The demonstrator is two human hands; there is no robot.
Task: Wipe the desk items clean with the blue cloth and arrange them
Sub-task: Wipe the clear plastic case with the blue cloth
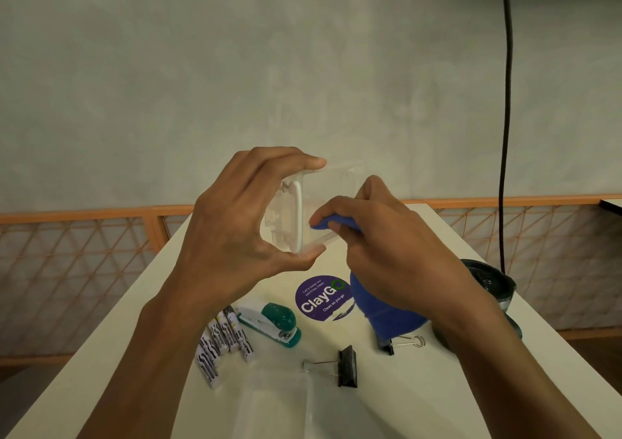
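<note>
While the left hand [235, 233] holds a clear plastic box [289, 216] up above the desk [134, 337], the right hand [380, 246] works the blue cloth [387, 314] against it. Left grip: fingers hooked over the box's top edge, thumb under its lower edge, clamped on the end with the white latch. The box is off the desk, in front of the wall. Right grip: fingertips curled and pinching a fold of the cloth, pushed into the box's open side. The rest of the cloth hangs in a bunch under the right palm, just above the desk.

On the desk below:
- A bunch of markers [222, 341] with black-and-white print, lying side by side under the left forearm.
- A green and white stapler [269, 324], just right of the markers.
- A round purple "ClayGO" sticker [319, 299], flat, partly behind the hanging cloth.
- A black binder clip [346, 366], near the middle, wire arms pointing left.
- A second binder clip [400, 342], below the cloth, body partly hidden.
- A dark round container [488, 283], at the right edge, mostly behind the right forearm. Can't tell what it is.

A black cable [506, 102] hangs down the wall on the right.
</note>
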